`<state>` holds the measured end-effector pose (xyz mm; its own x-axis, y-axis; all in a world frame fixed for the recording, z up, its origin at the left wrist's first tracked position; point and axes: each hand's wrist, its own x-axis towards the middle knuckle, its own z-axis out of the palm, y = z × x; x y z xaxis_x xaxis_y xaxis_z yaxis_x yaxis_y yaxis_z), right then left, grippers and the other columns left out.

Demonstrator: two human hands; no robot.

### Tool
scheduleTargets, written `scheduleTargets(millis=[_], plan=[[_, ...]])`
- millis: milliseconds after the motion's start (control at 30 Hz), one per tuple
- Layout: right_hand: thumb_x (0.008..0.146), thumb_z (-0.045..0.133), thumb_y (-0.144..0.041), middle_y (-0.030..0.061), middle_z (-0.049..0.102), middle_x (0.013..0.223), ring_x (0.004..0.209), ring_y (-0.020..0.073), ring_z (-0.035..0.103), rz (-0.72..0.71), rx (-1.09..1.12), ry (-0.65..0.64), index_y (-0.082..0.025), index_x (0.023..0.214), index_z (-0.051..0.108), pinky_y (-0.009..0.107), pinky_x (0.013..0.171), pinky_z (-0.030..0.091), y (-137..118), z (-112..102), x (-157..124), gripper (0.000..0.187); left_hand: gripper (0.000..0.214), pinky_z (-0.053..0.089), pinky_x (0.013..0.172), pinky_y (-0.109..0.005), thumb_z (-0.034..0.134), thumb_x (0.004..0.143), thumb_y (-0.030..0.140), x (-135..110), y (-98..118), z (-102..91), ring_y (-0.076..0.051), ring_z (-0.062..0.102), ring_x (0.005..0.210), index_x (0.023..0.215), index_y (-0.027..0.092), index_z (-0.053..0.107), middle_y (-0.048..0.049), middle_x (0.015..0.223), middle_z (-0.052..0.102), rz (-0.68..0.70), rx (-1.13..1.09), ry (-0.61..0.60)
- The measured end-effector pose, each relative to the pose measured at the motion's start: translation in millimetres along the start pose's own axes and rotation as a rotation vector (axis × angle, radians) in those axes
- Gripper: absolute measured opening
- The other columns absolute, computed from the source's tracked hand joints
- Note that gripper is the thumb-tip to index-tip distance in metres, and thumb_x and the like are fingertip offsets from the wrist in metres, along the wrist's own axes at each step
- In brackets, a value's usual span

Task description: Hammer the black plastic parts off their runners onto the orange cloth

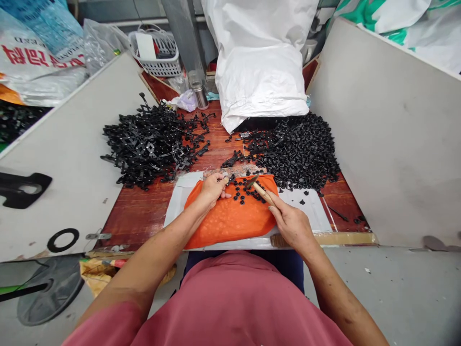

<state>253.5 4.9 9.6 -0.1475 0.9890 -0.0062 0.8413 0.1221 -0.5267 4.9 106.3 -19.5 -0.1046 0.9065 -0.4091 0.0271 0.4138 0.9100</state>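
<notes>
**Right Hand Grips Wooden-Handled Tool Above Orange Cloth**

The person's right hand (291, 222) is closed around the wooden handle of a tool (265, 194), its dark head angled forward and left over the orange cloth (230, 221). The left hand (213, 188) is at the far part of the cloth, its thumb and forefinger drawn in narrow beside a black part (231, 179); whether they grip it is too small to tell. Loose black pieces (242, 197) lie on the cloth between the hands, some of them just beneath the tool.

The cloth is spread over a pale sheet (309, 211) on the reddish-brown surface (139, 214). To the left stands a tangled heap of branching black parts (151, 144); to the right, a heap of small black pieces (306, 156). Between and behind the heaps is a bulky white sack (264, 72). A metal flask (200, 94) stands farther back on the left, near a pale basket (163, 67).
</notes>
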Motion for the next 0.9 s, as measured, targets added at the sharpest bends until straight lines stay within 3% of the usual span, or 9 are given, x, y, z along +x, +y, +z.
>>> scheduleTargets(millis=[100, 200, 300, 467, 600, 767, 900], plan=[[0.105, 0.044, -0.030, 0.0017, 0.077, 0.124, 0.096, 0.0226, 0.077, -0.042, -0.099, -0.017, -0.037, 0.157, 0.047, 0.033, 0.082, 0.060, -9, -6, 11, 0.052, 0.020, 0.062, 0.049, -0.027, 0.066, 0.091, 0.023, 1, 1, 1.1, -0.003, 0.040, 0.030, 0.079, 0.019, 0.050, 0.0132, 0.043, 0.044, -0.015, -0.001, 0.014], [0.106, 0.044, -0.031, 0.0034, 0.081, 0.109, 0.085, 0.0218, 0.077, -0.091, -0.197, 0.054, -0.035, 0.156, 0.048, 0.030, 0.072, 0.058, -20, -8, 20, 0.051, 0.019, 0.061, 0.047, -0.027, 0.066, 0.091, 0.023, 2, 2, 2.3, -0.004, 0.040, 0.029, 0.080, 0.019, 0.051, 0.0133, 0.042, 0.043, -0.026, -0.004, 0.030], [0.107, 0.041, -0.031, 0.0054, 0.079, 0.108, 0.084, 0.0208, 0.076, -0.138, -0.250, 0.123, -0.034, 0.159, 0.044, 0.028, 0.070, 0.056, -27, -2, 27, 0.052, 0.025, 0.060, 0.045, -0.025, 0.072, 0.088, 0.028, 4, 2, 3.4, -0.004, 0.039, 0.028, 0.078, 0.019, 0.051, 0.0131, 0.043, 0.043, -0.036, -0.006, 0.041], [0.106, 0.045, -0.033, 0.0038, 0.080, 0.099, 0.075, 0.0214, 0.074, -0.117, -0.350, 0.011, -0.035, 0.158, 0.045, 0.030, 0.066, 0.055, -30, 7, 37, 0.052, 0.029, 0.057, 0.044, -0.022, 0.075, 0.088, 0.032, 5, 2, 4.9, -0.003, 0.038, 0.028, 0.079, 0.019, 0.051, 0.0134, 0.043, 0.042, -0.039, 0.000, 0.062], [0.108, 0.041, -0.033, 0.0049, 0.079, 0.109, 0.084, 0.0213, 0.074, -0.116, -0.294, 0.092, -0.035, 0.161, 0.038, 0.030, 0.071, 0.055, -31, 6, 38, 0.054, 0.022, 0.056, 0.042, -0.022, 0.071, 0.090, 0.028, 3, 1, 6.2, -0.004, 0.038, 0.027, 0.081, 0.019, 0.053, 0.0133, 0.043, 0.042, -0.039, 0.016, 0.074], [0.106, 0.045, -0.032, 0.0044, 0.079, 0.096, 0.074, 0.0215, 0.073, -0.100, -0.387, -0.007, -0.035, 0.157, 0.047, 0.031, 0.066, 0.054, -30, 3, 35, 0.051, 0.022, 0.056, 0.042, -0.022, 0.069, 0.092, 0.029, 4, -2, 7.1, -0.004, 0.039, 0.028, 0.082, 0.019, 0.052, 0.0128, 0.044, 0.043, -0.045, 0.040, 0.082], [0.108, 0.041, -0.032, 0.0061, 0.078, 0.110, 0.083, 0.0209, 0.074, -0.124, -0.320, 0.099, -0.033, 0.162, 0.039, 0.030, 0.071, 0.055, -30, 3, 36, 0.054, 0.020, 0.056, 0.042, -0.022, 0.069, 0.092, 0.028, 5, -3, 6.7, -0.004, 0.041, 0.029, 0.084, 0.019, 0.053, 0.0127, 0.044, 0.042, -0.047, 0.054, 0.085]])
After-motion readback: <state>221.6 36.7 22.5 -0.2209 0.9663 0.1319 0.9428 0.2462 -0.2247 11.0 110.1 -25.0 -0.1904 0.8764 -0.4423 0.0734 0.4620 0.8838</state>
